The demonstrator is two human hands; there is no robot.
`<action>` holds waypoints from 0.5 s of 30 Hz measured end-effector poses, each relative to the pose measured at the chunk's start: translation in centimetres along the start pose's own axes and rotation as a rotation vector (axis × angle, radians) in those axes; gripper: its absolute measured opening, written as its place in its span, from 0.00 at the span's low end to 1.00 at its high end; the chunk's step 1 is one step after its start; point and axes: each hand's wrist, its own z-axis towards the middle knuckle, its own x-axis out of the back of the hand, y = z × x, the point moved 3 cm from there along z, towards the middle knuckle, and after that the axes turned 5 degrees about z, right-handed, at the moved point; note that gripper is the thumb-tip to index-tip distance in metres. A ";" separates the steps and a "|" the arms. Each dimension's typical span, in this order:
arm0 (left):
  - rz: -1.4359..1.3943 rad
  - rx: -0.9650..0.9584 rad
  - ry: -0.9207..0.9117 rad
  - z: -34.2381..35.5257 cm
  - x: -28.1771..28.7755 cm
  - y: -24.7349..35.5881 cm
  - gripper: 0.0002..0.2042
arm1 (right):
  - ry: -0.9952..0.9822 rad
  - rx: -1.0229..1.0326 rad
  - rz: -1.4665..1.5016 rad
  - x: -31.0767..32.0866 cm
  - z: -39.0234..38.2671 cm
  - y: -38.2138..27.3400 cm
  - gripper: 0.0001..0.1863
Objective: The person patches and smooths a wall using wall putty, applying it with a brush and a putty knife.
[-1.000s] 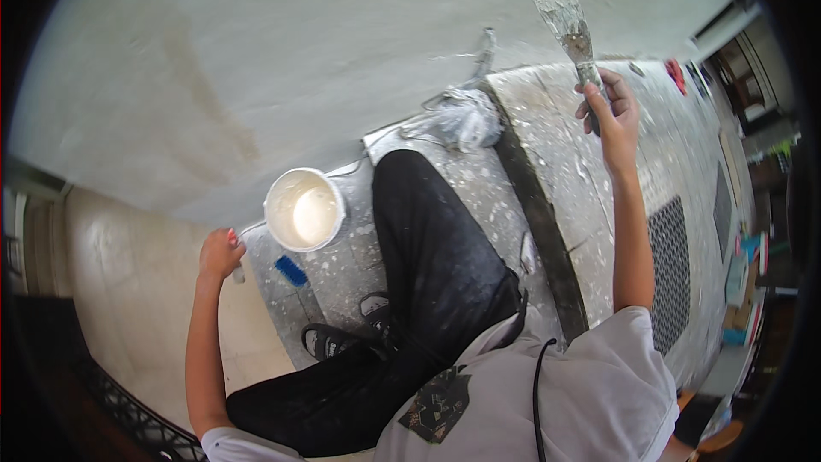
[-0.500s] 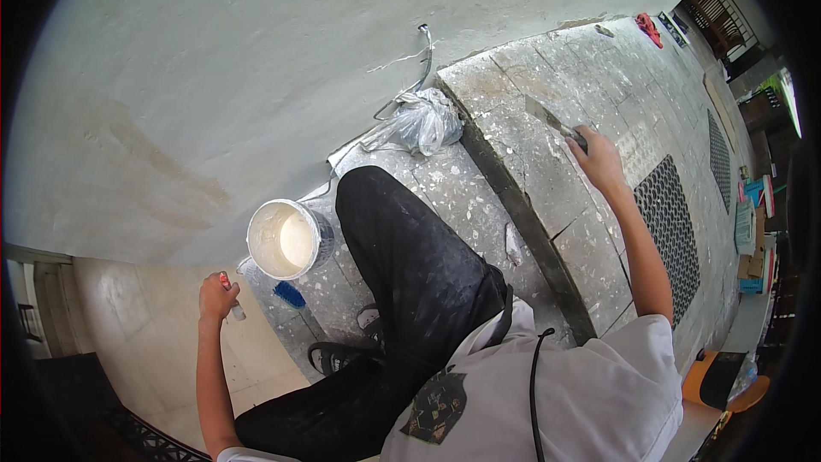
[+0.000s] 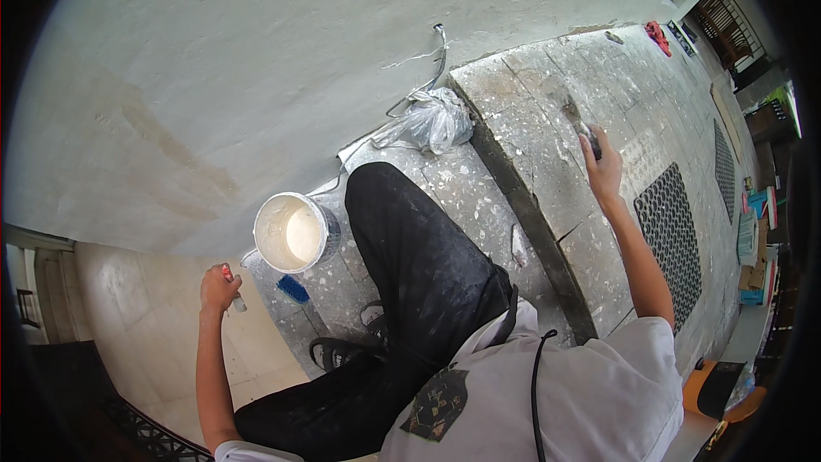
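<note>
The 2 hands are well apart, each clamped on a tool. The left hand is wrapped around a small tool, over the pale tiled floor; a red part shows at the fingers and a grey end juts out. It should be light and stiff, best gripped by the red part. Rightward, near the wall, an upright white bucket carries a pale, creamy mix; if well filled it would be heavy, steadied by its rim, which may be slick. Just beside it lies a blue brush, probably light with yielding bristles. Farther right, a plastic bag sits by the step edge, likely soft and easily torn. Above the raised paving, a scraper is held by its handle in the right hand; it should be light, its thin blade somewhat springy, and the handle is the place to grip.

The fingers cover much of the left tool. The mix's depth and the bag's contents cannot be told. The scraper's blade blurs against the paving, hiding its edge and any coating.
</note>
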 end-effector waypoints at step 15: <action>-0.079 -0.042 0.126 0.2 1.2 -0.8 0.12 | -0.006 0.391 -0.549 -2.1 -1.8 -2.0 0.19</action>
